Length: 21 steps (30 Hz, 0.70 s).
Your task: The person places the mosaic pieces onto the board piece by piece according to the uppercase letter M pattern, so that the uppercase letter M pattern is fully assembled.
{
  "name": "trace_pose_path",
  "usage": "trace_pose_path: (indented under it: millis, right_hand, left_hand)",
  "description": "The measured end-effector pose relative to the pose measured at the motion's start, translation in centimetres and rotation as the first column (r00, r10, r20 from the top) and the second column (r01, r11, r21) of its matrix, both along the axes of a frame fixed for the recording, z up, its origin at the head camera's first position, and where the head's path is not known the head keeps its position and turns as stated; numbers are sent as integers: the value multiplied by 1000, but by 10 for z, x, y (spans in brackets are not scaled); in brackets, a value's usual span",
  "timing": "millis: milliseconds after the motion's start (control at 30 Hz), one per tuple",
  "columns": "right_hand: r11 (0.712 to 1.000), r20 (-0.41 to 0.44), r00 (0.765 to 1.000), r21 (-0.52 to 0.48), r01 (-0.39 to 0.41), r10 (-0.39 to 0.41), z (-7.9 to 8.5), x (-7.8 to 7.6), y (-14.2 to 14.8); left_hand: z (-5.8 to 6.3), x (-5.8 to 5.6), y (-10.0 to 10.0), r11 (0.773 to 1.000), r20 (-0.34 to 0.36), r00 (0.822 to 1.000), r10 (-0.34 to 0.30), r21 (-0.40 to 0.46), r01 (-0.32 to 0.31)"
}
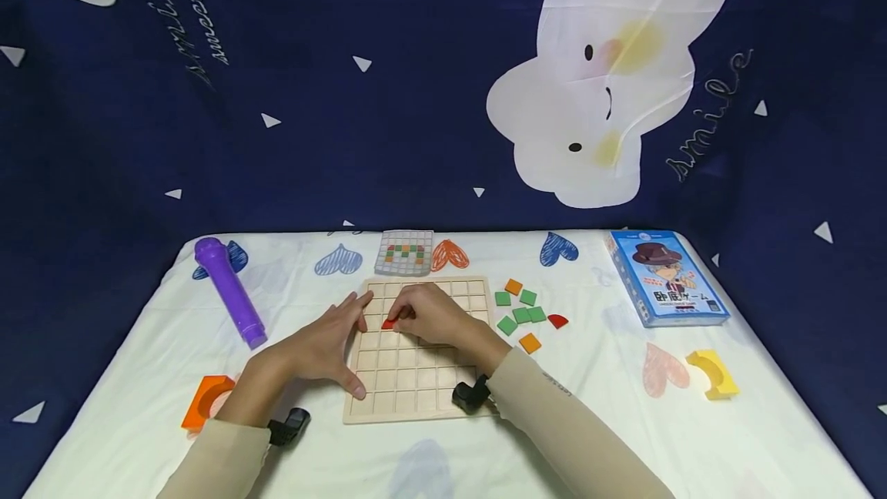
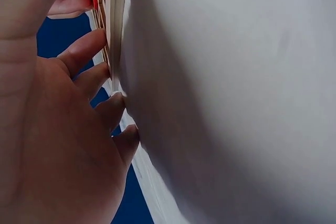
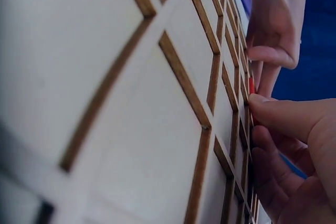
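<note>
A wooden grid board lies on the table. With fingers and thumb spread, my left hand rests along its left edge, the thumb near the lower left corner; in the left wrist view its fingertips touch the edge and the cloth. My right hand pinches a small red piece at a cell in the board's upper left. In the right wrist view the thumb is against that red piece; whether it sits fully in the cell, I cannot tell.
Right of the board lie several green squares, two orange squares and a red quarter-round piece. Behind it is a pattern card. Farther out are a purple microphone, orange block, yellow block and blue box.
</note>
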State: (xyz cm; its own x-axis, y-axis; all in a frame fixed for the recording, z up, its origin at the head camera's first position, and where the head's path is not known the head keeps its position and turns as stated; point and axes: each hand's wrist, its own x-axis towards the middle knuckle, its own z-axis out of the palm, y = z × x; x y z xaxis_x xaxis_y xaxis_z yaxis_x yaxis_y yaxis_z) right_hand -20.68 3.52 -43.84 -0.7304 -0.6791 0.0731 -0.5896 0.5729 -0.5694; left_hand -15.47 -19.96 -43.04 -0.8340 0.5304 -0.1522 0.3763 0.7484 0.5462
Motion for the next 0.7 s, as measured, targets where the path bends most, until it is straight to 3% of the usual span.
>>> trace_pose_path:
  millis: [567,700]
  right_hand:
    - [1000,-14,1000,-28,-12,11,0,0,5]
    - [999,17,1000,-32,-23,24,2,0,4]
  left_hand:
    - [3,-1,5,1000,38,999,20,-17,-19]
    - [3,0,3,1000,36,999,22,-18,-22]
